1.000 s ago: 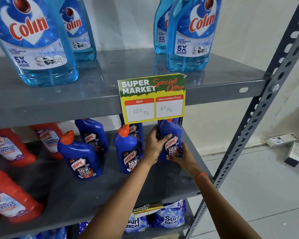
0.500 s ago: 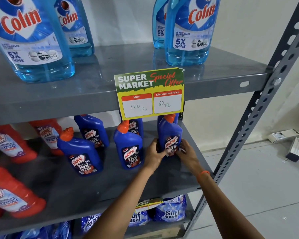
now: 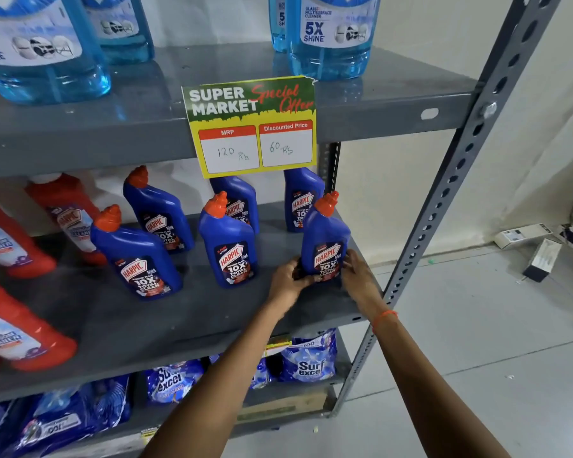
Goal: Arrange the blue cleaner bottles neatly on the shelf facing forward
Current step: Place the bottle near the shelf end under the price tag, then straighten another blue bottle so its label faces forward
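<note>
I see grey shelf (image 3: 166,312), middle tier, six blue Harpic bottles upright, labels forward. Rightmost front bottle (image 3: 325,239) near shelf's right edge. My left hand (image 3: 290,279) and right hand (image 3: 358,276) cup its base, fingers curled round it.

Soft, even light fills my view, bright on the pale wall and floor, while the middle shelf (image 3: 166,312) sits dimmer under the shelf above it. The upper shelf (image 3: 212,94) shows a faint sheen and blue reflections beneath the clear bottles (image 3: 328,38), with no harsh glare. The wide lens bows the steel upright (image 3: 444,193) and stretches the red bottles (image 3: 17,332) at the left edge, and my left hand (image 3: 286,280) and right hand (image 3: 358,276) look slightly smeared.
</note>
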Demonstrator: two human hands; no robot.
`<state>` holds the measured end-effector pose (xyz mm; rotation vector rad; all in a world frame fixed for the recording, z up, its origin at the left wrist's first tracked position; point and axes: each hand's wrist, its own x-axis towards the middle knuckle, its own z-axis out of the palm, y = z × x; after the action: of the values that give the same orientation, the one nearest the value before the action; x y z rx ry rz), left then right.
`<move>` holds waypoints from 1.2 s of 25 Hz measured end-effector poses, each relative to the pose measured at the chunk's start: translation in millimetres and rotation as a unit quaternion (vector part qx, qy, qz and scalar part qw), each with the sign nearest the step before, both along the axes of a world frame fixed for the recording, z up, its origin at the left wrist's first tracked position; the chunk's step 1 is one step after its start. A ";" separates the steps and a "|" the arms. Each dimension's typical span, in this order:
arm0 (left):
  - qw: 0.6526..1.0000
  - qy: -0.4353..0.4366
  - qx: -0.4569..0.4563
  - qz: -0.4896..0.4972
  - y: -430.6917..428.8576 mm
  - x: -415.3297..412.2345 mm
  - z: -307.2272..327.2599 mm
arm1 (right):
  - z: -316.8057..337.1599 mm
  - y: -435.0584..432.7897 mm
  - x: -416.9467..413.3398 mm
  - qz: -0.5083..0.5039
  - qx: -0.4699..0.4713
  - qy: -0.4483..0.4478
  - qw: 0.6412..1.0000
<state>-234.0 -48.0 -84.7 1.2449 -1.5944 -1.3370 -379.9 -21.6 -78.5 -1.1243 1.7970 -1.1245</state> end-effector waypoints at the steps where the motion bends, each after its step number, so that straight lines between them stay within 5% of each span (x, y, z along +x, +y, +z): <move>1: 1.000 0.007 -0.002 -0.001 6.7 -1.7 -2.1 | -1.0 8.8 1.1 -0.015 -0.010 -0.012 1.000; 8: 0.999 -0.024 -0.045 0.005 46.1 -3.3 -11.0 | -3.5 56.9 18.1 -0.096 -0.079 -0.063 0.990; 17: 0.998 -0.043 -0.021 -0.032 55.7 -0.6 5.2 | 15.6 69.5 41.1 -0.166 -0.055 -0.078 0.982; 20: 0.998 -0.034 -0.030 -0.052 65.8 14.8 10.0 | 19.3 73.8 65.2 -0.301 -0.109 -0.099 0.942; 22: 0.995 -0.016 -0.092 0.022 76.2 36.4 10.5 | 15.4 75.6 90.7 -0.365 -0.147 -0.162 0.905; 26: 0.940 0.035 -0.202 0.272 84.8 85.4 23.6 | 34.3 60.0 150.6 -0.243 -0.148 -0.354 0.891; 28: 0.913 0.003 -0.214 0.348 64.5 106.6 21.3 | 37.7 41.3 170.7 -0.164 -0.123 -0.312 0.928; 30: 0.933 -0.017 -0.131 0.333 30.5 129.6 16.8 | 34.0 19.4 178.7 -0.092 -0.104 -0.239 0.961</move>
<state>-104.5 -17.5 -68.0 1.4589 -1.1545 -0.6532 -201.1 -2.1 -44.4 -0.7202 1.4451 -1.5717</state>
